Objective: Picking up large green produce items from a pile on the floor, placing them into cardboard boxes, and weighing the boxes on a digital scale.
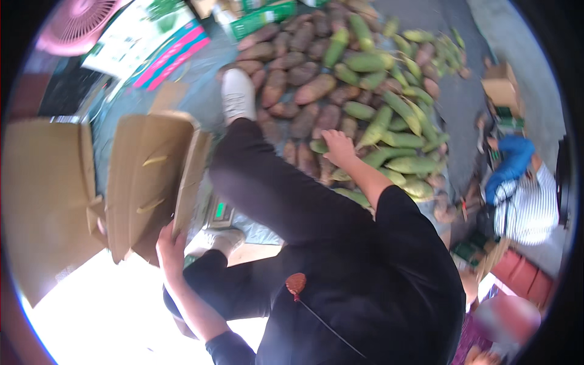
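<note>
My left hand (170, 246) is closed on the lower edge of an upright brown cardboard box (131, 182), its flap standing up beside my leg. My right hand (339, 148) reaches down into the heap, its fingers curled over the end of a green radish (317, 146); most of that radish is hidden by the hand. To its right lie several long green radishes (401, 140) with pale tips. Dusty reddish-brown oblong roots (304, 73) are heaped above and to the left of it.
A scale (220, 212) with a lit green display sits between my legs. A large cardboard panel (45, 201) stands at left, below a pink fan-like object (79, 24). Green packages (261, 21) lie at the top. Another person (523, 194) is at right, near a cardboard box (502, 88).
</note>
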A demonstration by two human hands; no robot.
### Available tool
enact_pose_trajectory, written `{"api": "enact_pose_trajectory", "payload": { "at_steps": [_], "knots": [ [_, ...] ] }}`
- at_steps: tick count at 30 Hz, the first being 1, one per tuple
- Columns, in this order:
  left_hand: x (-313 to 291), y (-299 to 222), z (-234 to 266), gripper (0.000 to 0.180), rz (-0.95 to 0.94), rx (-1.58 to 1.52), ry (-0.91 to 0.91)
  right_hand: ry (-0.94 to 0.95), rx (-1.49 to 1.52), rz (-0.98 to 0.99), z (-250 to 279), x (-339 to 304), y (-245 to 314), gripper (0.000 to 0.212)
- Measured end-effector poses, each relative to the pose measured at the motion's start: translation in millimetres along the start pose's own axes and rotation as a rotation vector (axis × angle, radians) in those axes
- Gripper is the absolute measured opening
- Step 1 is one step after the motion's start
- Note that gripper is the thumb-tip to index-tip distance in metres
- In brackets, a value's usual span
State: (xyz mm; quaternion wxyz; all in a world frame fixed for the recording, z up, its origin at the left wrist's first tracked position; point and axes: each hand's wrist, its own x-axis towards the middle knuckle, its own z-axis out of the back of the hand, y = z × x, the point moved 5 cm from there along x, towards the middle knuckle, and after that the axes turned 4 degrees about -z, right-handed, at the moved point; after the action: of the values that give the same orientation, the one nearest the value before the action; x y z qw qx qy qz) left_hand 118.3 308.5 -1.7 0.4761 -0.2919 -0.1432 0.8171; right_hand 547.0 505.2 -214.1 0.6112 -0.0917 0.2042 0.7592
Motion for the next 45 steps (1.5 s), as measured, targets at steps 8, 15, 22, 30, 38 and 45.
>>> {"api": "enact_pose_trajectory", "payload": {
  "at_steps": [8, 15, 22, 30, 38, 45],
  "knots": [
    [-4.4, -4.8, 3.3, 0.03, -0.008, 0.11, -0.037, 0.094, -0.114, 0.058, 1.8, 2.3, 21.1, 0.057],
    [-0.5, -11.2, 4.2, 0.03, -0.083, 0.162, -0.049, -0.285, 0.592, 0.067, 74.4, 12.0, 0.3, 0.064],
    [-8.5, -3.8, 4.4, 0.032, -0.077, 0.185, -0.06, -0.28, 1.238, 0.466, 238.9, 7.9, 143.8, 0.059],
    [-6.4, 1.4, 4.0, 0.033, -0.138, 0.175, -0.037, 0.011, 1.659, 0.712, 304.7, -25.3, 286.5, 0.05],
    [5.4, 4.5, -8.1, 0.035, -0.175, 0.047, 0.047, 0.112, 1.511, 0.061, 191.5, -6.0, 375.7, 0.061],
    [3.2, 5.3, -6.9, 0.031, -0.137, -0.024, 0.021, 0.068, 1.322, 0.423, 195.4, -44.3, 378.1, 0.055]
  ]
}}
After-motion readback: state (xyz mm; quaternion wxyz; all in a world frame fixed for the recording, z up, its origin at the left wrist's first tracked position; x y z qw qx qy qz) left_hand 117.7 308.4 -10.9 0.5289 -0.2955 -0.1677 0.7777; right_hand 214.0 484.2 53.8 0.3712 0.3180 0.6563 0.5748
